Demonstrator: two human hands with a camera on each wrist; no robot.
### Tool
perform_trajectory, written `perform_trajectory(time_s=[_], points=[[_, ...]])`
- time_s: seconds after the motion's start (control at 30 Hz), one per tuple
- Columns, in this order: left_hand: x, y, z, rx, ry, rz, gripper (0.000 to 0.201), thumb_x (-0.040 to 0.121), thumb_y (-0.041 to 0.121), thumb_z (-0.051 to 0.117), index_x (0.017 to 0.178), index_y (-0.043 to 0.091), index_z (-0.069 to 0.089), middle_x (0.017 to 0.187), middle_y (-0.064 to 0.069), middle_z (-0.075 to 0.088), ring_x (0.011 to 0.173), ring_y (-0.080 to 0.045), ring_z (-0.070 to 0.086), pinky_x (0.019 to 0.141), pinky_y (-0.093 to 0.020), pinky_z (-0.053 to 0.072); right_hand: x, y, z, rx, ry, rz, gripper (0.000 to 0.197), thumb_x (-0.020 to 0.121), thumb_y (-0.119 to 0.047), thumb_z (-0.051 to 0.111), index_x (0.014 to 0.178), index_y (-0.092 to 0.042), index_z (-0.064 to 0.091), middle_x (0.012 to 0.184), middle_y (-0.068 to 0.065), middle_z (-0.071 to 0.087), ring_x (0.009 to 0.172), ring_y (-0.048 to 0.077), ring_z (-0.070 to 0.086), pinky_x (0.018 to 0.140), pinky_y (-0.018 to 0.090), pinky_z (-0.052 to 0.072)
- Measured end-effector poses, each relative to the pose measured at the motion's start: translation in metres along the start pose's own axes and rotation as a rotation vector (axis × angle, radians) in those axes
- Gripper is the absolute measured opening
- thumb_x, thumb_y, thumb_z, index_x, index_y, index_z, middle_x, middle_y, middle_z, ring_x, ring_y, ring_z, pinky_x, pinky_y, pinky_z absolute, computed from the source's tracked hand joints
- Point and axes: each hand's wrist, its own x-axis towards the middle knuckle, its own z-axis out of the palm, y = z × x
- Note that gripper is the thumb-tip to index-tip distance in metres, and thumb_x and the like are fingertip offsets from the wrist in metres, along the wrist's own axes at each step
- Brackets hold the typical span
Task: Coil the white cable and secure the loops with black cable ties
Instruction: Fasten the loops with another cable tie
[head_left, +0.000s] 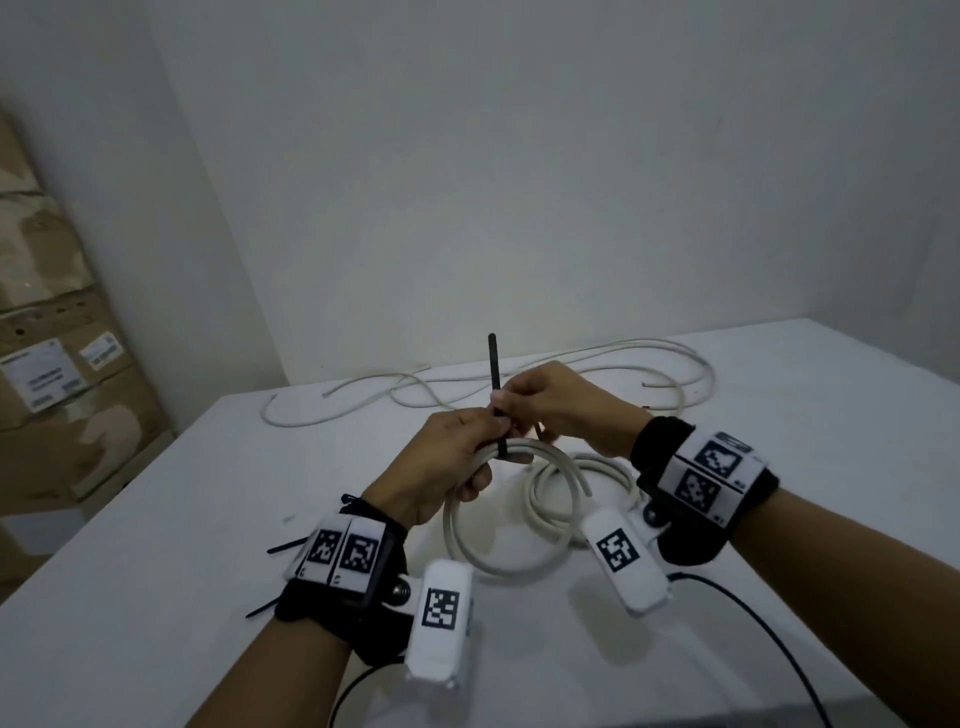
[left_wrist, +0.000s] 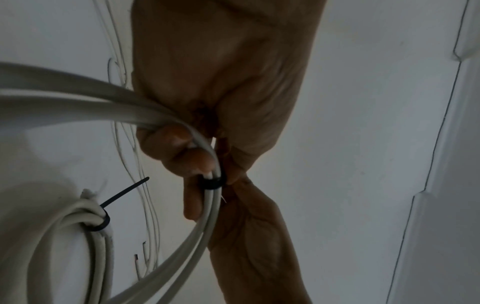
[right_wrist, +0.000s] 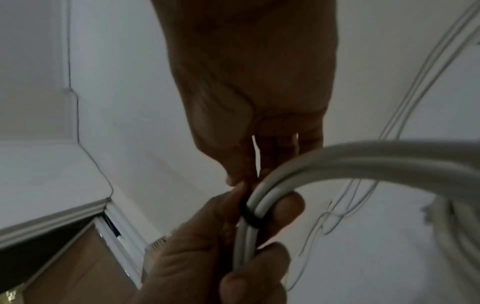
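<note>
My left hand (head_left: 483, 457) grips a coil of white cable (head_left: 519, 564) held above the table, fingers curled round the bundled strands (left_wrist: 182, 123). A black cable tie (head_left: 502, 449) is looped round those strands beside the left fingers (left_wrist: 200, 158), and its tail (head_left: 493, 364) sticks straight up. My right hand (head_left: 503, 401) pinches that tail just above the bundle. In the right wrist view the tie band (right_wrist: 250, 216) sits tight on the strands (right_wrist: 337, 164). A second coil (head_left: 597, 480) lies on the table, bound by its own black tie (left_wrist: 101, 223).
Loose white cables (head_left: 519, 374) sprawl across the far side of the white table (head_left: 156, 597). Spare black ties (head_left: 283, 545) lie under my left wrist. Cardboard boxes (head_left: 52, 364) stand to the left of the table, against the wall.
</note>
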Motion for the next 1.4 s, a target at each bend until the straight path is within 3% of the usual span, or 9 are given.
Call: perform_trajectory(time_s=[0.1, 0.47, 0.63, 0.8, 0.9, 1.03, 1.17, 1.27, 1.4], points=[[0.003, 0.004, -0.001, 0.016, 0.006, 0.0, 0.023, 0.097, 0.02, 0.048, 0.09, 0.006, 0.065, 0.086, -0.018, 0.074, 0.042, -0.014, 0.038, 0.043, -0.022, 0.025, 0.004, -0.001, 0.001, 0.127, 0.059, -0.062, 0.02, 0.091, -0.017, 0.062, 0.078, -0.001, 0.061, 0.062, -0.001, 0.058, 0.058, 0.011, 0.053, 0.052, 0.021, 0.038], [0.008, 0.016, 0.002, 0.095, 0.061, -0.087, 0.025, 0.091, 0.027, 0.047, 0.093, 0.008, 0.063, 0.075, -0.011, 0.073, 0.038, -0.015, 0.029, 0.041, -0.019, 0.023, 0.024, 0.005, 0.003, 0.296, 0.227, -0.082, 0.028, 0.085, 0.002, 0.062, 0.059, -0.003, 0.055, 0.058, 0.009, 0.054, 0.049, 0.012, 0.048, 0.05, 0.021, 0.04], [0.013, 0.014, 0.003, 0.136, 0.103, -0.13, 0.032, 0.091, 0.039, 0.052, 0.084, 0.011, 0.067, 0.066, -0.008, 0.069, 0.037, -0.011, 0.027, 0.041, -0.017, 0.02, 0.01, 0.013, 0.013, 0.214, 0.26, -0.043, 0.03, 0.091, -0.022, 0.062, 0.066, -0.005, 0.061, 0.063, 0.007, 0.06, 0.047, 0.01, 0.052, 0.043, 0.021, 0.039], [0.02, 0.019, -0.001, 0.099, 0.118, -0.118, 0.029, 0.088, 0.033, 0.057, 0.078, 0.007, 0.065, 0.067, -0.011, 0.068, 0.036, -0.011, 0.029, 0.042, -0.018, 0.02, -0.012, 0.015, 0.013, 0.235, -0.055, 0.072, 0.063, 0.095, -0.056, 0.036, 0.095, 0.0, 0.066, 0.074, 0.008, 0.066, 0.062, 0.017, 0.063, 0.051, 0.025, 0.048], [0.025, 0.022, -0.005, 0.01, 0.111, -0.137, 0.017, 0.088, 0.022, 0.056, 0.084, 0.006, 0.062, 0.072, -0.015, 0.07, 0.036, -0.012, 0.035, 0.038, -0.016, 0.025, -0.013, 0.021, 0.012, 0.314, -0.022, 0.027, 0.046, 0.1, -0.043, 0.037, 0.079, -0.007, 0.057, 0.062, 0.002, 0.052, 0.052, 0.014, 0.047, 0.049, 0.024, 0.038], [0.025, 0.02, -0.007, -0.14, 0.055, -0.097, 0.027, 0.09, 0.03, 0.061, 0.094, 0.003, 0.064, 0.082, -0.017, 0.071, 0.047, -0.016, 0.057, 0.043, -0.022, 0.046, -0.007, 0.027, 0.005, 0.497, 0.11, 0.081, 0.032, 0.102, -0.028, 0.04, 0.074, -0.014, 0.044, 0.058, -0.001, 0.038, 0.045, 0.008, 0.031, 0.042, 0.02, 0.026], [0.02, 0.001, -0.006, -0.202, 0.124, -0.073, 0.035, 0.097, 0.039, 0.051, 0.088, 0.006, 0.057, 0.055, -0.002, 0.051, 0.043, -0.015, 0.045, 0.046, -0.027, 0.045, -0.005, 0.026, -0.007, 0.715, 0.244, 0.166, 0.025, 0.102, -0.021, 0.04, 0.078, -0.015, 0.044, 0.06, 0.002, 0.037, 0.043, 0.009, 0.032, 0.038, 0.018, 0.027], [0.023, -0.011, 0.006, -0.284, 0.26, -0.008, 0.035, 0.102, 0.038, 0.04, 0.086, 0.008, 0.049, 0.049, 0.005, 0.029, 0.039, -0.011, 0.028, 0.04, -0.025, 0.034, -0.009, 0.03, -0.007, 0.559, 0.269, 0.148, 0.018, 0.101, -0.017, 0.042, 0.086, -0.012, 0.051, 0.065, 0.007, 0.047, 0.051, 0.015, 0.043, 0.041, 0.022, 0.038], [0.034, -0.013, 0.015, -0.346, 0.293, -0.011, 0.017, 0.101, 0.018, 0.043, 0.086, 0.012, 0.043, 0.059, 0.001, 0.033, 0.045, -0.012, 0.031, 0.039, -0.023, 0.031, -0.024, 0.04, -0.014, 0.066, 0.283, 0.119, 0.013, 0.096, -0.015, 0.049, 0.105, -0.018, 0.059, 0.075, 0.009, 0.064, 0.057, 0.021, 0.061, 0.04, 0.023, 0.047]])
